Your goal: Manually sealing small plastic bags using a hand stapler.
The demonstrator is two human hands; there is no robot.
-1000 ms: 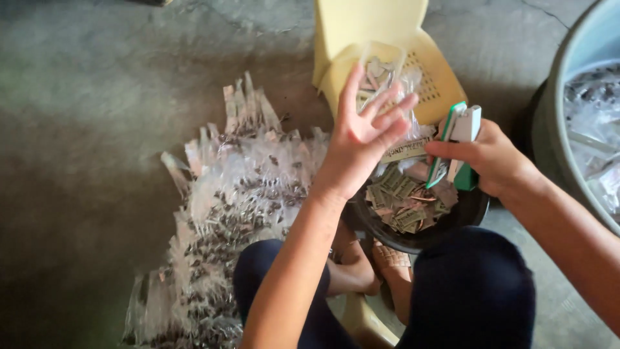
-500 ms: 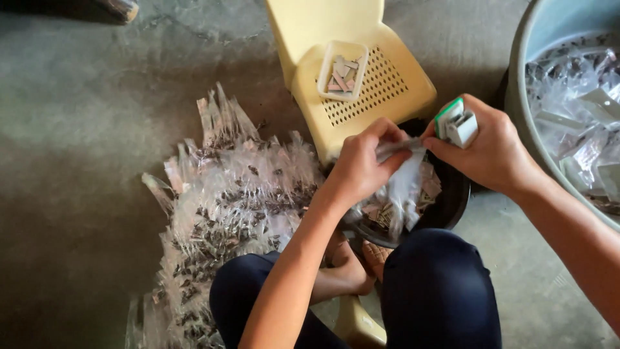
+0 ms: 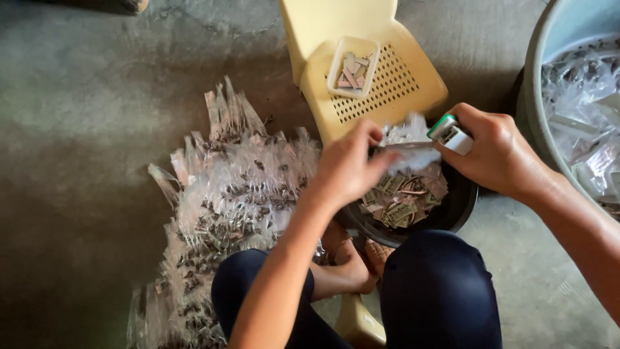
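Observation:
My left hand point(image 3: 349, 165) pinches the top of a small clear plastic packet point(image 3: 408, 150) above a black bowl point(image 3: 462, 207) filled with several small paper labels point(image 3: 402, 197). My right hand point(image 3: 497, 155) grips a green and white stapler point(image 3: 450, 132) whose jaw meets the packet's top edge. The packet is blurred by motion. Both hands hover just over the bowl, in front of my knees.
A heap of filled clear packets point(image 3: 226, 213) lies on the concrete floor at left. A yellow plastic stool point(image 3: 381, 90) carries a small white tray of labels point(image 3: 352, 66). A large grey tub point(image 3: 549, 84) of packets stands at right.
My left hand, open and raised a second ago, came down and took hold of a packet; the stapler in my right hand closed in on the packet's top.

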